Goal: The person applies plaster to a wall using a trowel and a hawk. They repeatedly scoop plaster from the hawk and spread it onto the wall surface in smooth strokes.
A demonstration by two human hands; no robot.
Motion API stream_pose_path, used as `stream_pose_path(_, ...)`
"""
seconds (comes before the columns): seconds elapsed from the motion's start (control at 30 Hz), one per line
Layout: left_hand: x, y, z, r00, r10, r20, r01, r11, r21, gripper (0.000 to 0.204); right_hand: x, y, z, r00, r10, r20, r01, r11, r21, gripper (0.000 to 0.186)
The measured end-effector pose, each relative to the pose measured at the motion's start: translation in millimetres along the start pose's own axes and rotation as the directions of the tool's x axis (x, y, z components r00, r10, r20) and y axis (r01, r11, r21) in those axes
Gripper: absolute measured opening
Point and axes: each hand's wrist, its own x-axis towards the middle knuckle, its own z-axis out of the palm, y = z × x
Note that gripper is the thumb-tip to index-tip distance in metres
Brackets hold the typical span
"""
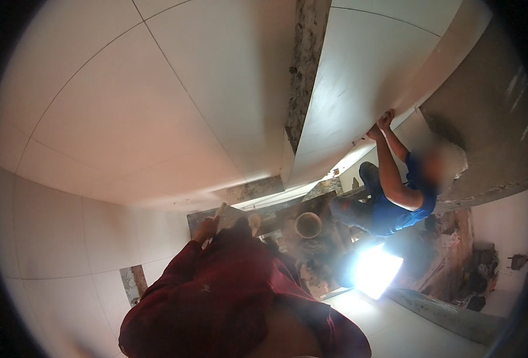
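My left hand (205,229) reaches out past the maroon sleeve, low and left of centre. Its fingers are closed around a slim pale piece (221,210) that sticks up from the grip; its exact kind is too small to tell. My maroon jacket (216,292) fills the lower middle and hides what lies beneath it. A small pale shape (255,223) shows beside the jacket's top edge, and I cannot make out what it is. My right hand does not show.
A co-worker in a blue shirt (404,209) crouches at the right, both hands against the tiled wall (365,77). A round bucket (308,225) stands on the dirty floor between us. A bright lamp (378,271) glares nearby. Large pale tiles (127,113) cover the left wall.
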Motion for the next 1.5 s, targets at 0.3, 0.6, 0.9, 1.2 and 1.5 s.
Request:
stream_pose_path(0.3, -2, 39, 0, 0.990, -0.127, 0.067, 0.141, 0.949, -0.281, 0.060, -6, -3, -6, 1.000, 0.003, -0.020, -0.004, 1.000, -0.007, 0.034)
stream_pose_path(0.6, -22, 45, 0, 0.973, -0.209, 0.097, 0.229, 0.919, -0.322, 0.072, -12, -3, -3, 1.000, 0.013, -0.001, -0.013, 0.999, -0.040, 0.034)
stream_pose_path(0.9, 18, 12, 20, 0.797, 0.369, -0.478, -0.470, 0.876, -0.109, 0.051, -26, -12, 16, 0.999, 0.036, 0.027, -0.034, 0.998, -0.048, 0.035)
stream_pose_path(1.2, 133, 195, -110, 0.967, 0.183, 0.178, 0.165, 0.083, -0.983, 0.046, -56, -22, 43, 0.990, 0.136, -0.034, -0.136, 0.991, 0.002, 0.035)
stream_pose_path(1.5, 195, 245, -114, 0.947, 0.251, 0.200, 0.219, -0.052, -0.974, 0.048, -110, -38, 95, 0.963, 0.268, -0.030, -0.266, 0.963, 0.040, 0.036)
